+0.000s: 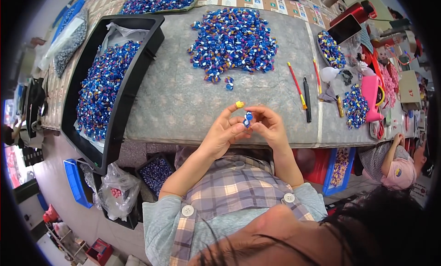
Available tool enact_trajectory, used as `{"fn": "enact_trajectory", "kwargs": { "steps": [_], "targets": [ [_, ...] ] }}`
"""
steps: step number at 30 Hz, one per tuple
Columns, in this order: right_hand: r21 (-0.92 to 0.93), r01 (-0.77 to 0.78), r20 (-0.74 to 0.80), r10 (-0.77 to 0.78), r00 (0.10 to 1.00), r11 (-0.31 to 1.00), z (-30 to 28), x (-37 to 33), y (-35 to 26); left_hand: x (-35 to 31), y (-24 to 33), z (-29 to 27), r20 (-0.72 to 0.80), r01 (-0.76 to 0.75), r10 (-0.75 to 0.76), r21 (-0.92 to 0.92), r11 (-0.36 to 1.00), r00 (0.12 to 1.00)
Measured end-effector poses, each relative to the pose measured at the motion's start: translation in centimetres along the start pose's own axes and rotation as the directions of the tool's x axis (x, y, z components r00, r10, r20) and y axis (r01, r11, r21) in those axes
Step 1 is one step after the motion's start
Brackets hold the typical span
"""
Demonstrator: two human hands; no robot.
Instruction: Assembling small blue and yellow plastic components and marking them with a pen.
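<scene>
Between the person point(241, 188) and the bead heap point(234, 39), I see the left hand point(224, 132) and right hand point(268, 124) pinching one blue-and-white piece point(248, 120) in their fingers; a yellow bit point(239, 104) tips the left forefinger.

Left hand point(223, 132), right hand point(271, 123), blue-white piece point(248, 119) between

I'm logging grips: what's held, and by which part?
Left hand and right hand pinch a blue-white piece by its edges; exact contacts unclear.

The piece point(248, 120) looks glossy, the tray point(123, 105) matt plastic.
</scene>
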State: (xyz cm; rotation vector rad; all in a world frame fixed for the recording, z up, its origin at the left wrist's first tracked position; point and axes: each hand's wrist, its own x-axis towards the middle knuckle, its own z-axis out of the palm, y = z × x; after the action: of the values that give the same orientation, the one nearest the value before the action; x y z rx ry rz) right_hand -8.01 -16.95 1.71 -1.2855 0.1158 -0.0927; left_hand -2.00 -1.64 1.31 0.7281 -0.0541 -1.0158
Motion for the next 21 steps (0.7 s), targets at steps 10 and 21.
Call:
{"fn": "enact_trajectory", "kwargs": {
  "steps": [10,21],
  "targets": [
    [-0.435,0.206,-0.004,-0.231,0.973,0.877,-0.6,-0.4,-0.1,-0.6,-0.9,0.0,0.178,-0.463,0.495,0.7,0.544,0.85],
    [-0.008,0.02,-0.036,-0.02,0.999,1.0,-0.2,-0.4,1.2,-0.4,-0.2,-0.3,0.232,-0.546,0.573,0.695,0.468,0.786]
  ]
}}
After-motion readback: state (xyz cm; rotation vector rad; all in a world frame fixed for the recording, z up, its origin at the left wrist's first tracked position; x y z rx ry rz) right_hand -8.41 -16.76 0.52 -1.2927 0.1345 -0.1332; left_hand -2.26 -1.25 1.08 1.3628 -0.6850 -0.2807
